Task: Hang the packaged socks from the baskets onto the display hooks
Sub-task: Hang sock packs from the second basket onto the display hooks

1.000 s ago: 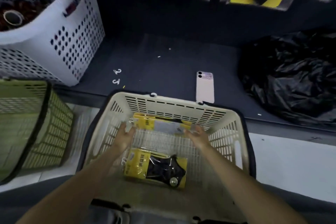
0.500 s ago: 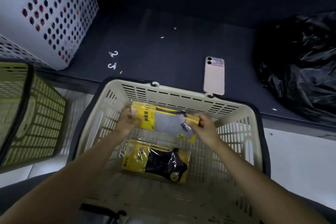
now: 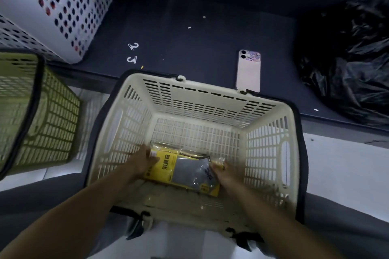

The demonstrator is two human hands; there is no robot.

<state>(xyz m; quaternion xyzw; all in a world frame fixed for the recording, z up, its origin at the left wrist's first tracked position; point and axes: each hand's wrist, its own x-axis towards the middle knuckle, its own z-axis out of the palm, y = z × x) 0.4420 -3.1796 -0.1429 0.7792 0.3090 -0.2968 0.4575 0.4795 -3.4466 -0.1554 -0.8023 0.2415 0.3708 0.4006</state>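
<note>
Both hands reach into the cream basket (image 3: 210, 88). The left hand (image 3: 143, 164) grips the sock packet (image 3: 185, 170) at its 9 o'clock end, thumb curled over the yellow card. The right hand (image 3: 223, 174) pinches the clear wrap at the 3 o'clock end, fingers curled. One packet shows plainly, a grey sock on yellow card; a strip of wrap at its 12 o'clock edge may be a second, which I cannot tell. It sits low in the basket, close to the wall at 6 o'clock, and the mesh floor lies open from it to the wall at 12 o'clock. There are three containers: the cream basket, a green basket (image 3: 42, 111) just beside it at 9 o'clock, and a white perforated bin (image 3: 63, 6) at 11 o'clock on the dark shelf (image 3: 189, 33). Two loose white hooks (image 3: 133, 46) lie on the shelf at 11 o'clock. One phone (image 3: 248, 71) lies at 1 o'clock, its near end just beside the basket rim. One black plastic bag (image 3: 347, 59) lies at 2 o'clock.
</note>
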